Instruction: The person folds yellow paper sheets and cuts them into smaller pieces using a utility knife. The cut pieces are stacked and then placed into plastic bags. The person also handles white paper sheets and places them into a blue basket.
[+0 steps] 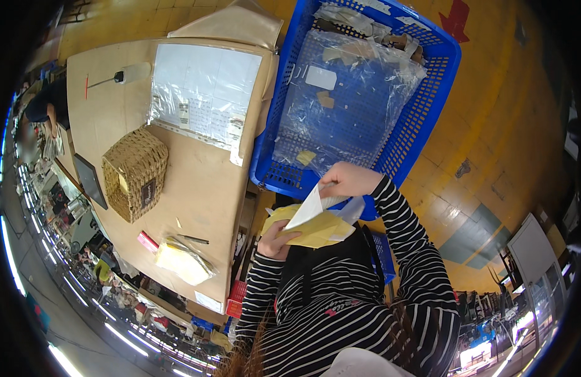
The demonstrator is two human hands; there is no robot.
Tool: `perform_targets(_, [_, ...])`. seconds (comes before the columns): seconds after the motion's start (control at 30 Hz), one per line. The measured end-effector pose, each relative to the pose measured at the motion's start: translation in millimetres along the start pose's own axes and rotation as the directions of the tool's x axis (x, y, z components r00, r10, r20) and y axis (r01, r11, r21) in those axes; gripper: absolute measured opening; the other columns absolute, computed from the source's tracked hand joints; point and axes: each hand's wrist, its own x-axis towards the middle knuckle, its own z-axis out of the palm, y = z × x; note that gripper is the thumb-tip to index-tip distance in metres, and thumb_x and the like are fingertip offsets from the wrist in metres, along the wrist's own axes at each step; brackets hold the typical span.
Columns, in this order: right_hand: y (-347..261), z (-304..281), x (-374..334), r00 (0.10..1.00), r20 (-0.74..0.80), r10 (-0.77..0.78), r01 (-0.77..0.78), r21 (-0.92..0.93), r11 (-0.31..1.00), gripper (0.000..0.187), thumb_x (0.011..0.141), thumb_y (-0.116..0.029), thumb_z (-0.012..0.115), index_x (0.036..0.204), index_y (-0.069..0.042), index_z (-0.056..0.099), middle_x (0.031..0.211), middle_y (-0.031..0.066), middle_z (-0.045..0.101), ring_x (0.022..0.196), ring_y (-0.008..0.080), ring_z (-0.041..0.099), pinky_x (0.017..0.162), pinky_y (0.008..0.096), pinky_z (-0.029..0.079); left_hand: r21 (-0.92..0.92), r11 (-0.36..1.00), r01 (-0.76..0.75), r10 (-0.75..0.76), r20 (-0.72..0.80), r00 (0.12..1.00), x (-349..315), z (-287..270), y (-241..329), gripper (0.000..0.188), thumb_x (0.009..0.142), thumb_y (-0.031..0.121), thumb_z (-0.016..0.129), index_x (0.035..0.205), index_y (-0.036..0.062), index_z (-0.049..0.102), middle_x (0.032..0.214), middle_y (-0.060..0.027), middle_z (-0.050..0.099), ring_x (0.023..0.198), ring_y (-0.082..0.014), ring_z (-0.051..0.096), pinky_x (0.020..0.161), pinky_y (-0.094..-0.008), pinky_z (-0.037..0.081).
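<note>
My left hand (275,241) is closed round the left edge of a small stack of yellow sheets (325,229), held in front of my body. With fingers pinched together, my right hand (348,180) grips the tip of a white sheet (307,210) lifted to a point above the yellow ones. Whether this white piece is separate or the back of a yellow sheet, I cannot tell. Both hands are just off the near end of a blue plastic crate (263,157). Inside the crate are clear plastic film (359,103) and paper scraps.
On the table (196,182) to the left are a woven basket (135,174), a plastic-covered printed sheet (202,88), a pen (194,239) and a plastic-wrapped yellow bundle (185,262). A red basket (236,300) stands under the table's edge. Another person (48,107) is beyond the table.
</note>
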Motion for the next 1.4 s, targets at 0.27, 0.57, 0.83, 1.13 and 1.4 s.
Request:
perform_targets(0.27, [6,-30,-2,0.746,-0.664,-0.045,0.005,-0.063,0.998,0.027,0.085,-0.021,0.063,0.095,0.004,0.066,0.076,0.0145,0.066,0.069,0.0161,0.064,0.065,0.0283,0.048,-0.103,0.986,0.131,-0.143,-0.119,0.982,-7,7,-15,0.019,0.072,-0.002,0.068,0.086,0.0098,0.073,0.145,-0.0235,0.027,0.126,-0.0335,0.046,0.097,-0.0343,0.047])
perform_targets(0.57, [-38,-16,-9,0.574,-0.819,0.014,0.209,0.163,0.964,0.022,0.09,-0.013,0.06,0.098,0.007,0.062,0.083,0.0003,0.061,0.075,0.0052,0.054,0.068,0.0198,0.043,-0.077,0.968,0.237,-0.238,-0.002,0.971,-32,8,-26,0.027,0.073,0.004,0.068,0.099,0.0107,0.069,0.092,-0.0083,0.07,0.087,-0.0248,0.067,0.079,-0.0315,0.053])
perform_targets(0.83, [-67,7,25,0.461,-0.887,0.038,0.162,0.127,0.979,0.026,0.09,-0.015,0.061,0.104,0.007,0.061,0.091,0.0044,0.064,0.08,0.007,0.055,0.073,0.0211,0.043,-0.062,0.966,0.251,-0.254,-0.057,0.965,-48,14,-38,0.019,0.083,0.015,0.06,0.099,0.0138,0.069,0.09,-0.0063,0.069,0.083,-0.024,0.067,0.071,-0.0343,0.055])
perform_targets(1.13, [-29,79,96,0.826,-0.492,0.276,-0.047,0.428,0.902,0.026,0.091,-0.018,0.059,0.105,0.003,0.06,0.091,0.0048,0.064,0.081,0.01,0.06,0.073,0.0252,0.048,-0.167,0.924,0.343,-0.358,-0.07,0.931,-82,16,-44,0.023,0.082,0.022,0.064,0.103,0.0115,0.067,0.091,-0.0112,0.068,0.082,-0.0292,0.066,0.072,-0.0375,0.054])
perform_targets(1.4, [-31,133,144,0.872,-0.256,0.417,0.036,0.883,0.467,0.033,0.098,-0.027,0.048,0.119,-0.002,0.048,0.112,0.0061,0.057,0.101,0.0151,0.055,0.087,0.0315,0.046,-0.26,0.905,0.338,-0.371,-0.088,0.925,-102,21,-60,0.02,0.082,0.019,0.063,0.099,0.0091,0.067,0.086,-0.0119,0.068,0.077,-0.0293,0.066,0.068,-0.0367,0.054])
